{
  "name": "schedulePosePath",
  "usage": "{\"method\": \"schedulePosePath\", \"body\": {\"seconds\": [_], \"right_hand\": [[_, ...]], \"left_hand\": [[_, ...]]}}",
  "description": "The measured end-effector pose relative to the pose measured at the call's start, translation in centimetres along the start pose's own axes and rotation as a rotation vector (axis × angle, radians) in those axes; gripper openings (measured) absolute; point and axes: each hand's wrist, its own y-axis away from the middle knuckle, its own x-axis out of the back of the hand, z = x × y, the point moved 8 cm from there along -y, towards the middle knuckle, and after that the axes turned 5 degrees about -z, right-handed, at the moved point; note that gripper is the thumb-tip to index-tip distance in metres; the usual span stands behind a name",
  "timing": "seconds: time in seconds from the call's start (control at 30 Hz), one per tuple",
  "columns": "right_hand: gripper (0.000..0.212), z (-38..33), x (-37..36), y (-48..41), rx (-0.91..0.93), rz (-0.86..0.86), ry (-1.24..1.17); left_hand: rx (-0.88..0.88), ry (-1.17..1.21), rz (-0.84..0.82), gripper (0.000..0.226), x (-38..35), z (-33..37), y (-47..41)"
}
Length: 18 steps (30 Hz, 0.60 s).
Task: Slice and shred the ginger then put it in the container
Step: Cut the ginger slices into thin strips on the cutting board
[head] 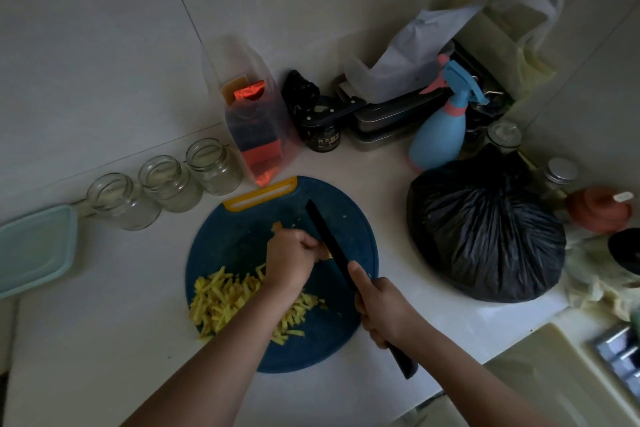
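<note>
A round blue cutting board (242,239) with a yellow handle lies on the white counter. A pile of yellow ginger shreds (221,302) covers its near-left part. My left hand (294,260) is curled over a small piece of ginger (327,255) at the board's middle, mostly hiding it. My right hand (381,308) grips the handle of a black knife (329,243), whose blade lies right against my left knuckles on the ginger. A pale teal container (34,250) sits at the far left edge.
Three glass jars (166,180) stand in a row behind the board. A full black bag (485,236) sits to the right, a blue spray bottle (443,128) and stacked tins behind it. A clear bag of packets (256,121) stands at the wall.
</note>
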Motion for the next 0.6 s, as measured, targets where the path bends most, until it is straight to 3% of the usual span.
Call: {"method": "schedulePosePath", "body": {"seconds": [0.2,0.43,0.6], "right_hand": [[0.06,-0.4,-0.3,-0.6,-0.042,-0.013,0.102],[0.064,-2.5,-0.9,-2.0,0.041,0.065,0.235],[0.06,-1.7,-0.4,-2.1,-0.041,0.002,-0.079]], "left_hand": [[0.009,0.001,-0.005,0.02,-0.1,-0.2,-0.4],[0.031,0.015,0.015,0.005,0.1,-0.7,-0.7],[0.037,0.099,0.014,0.004,-0.1,-1.8,-0.3]]}}
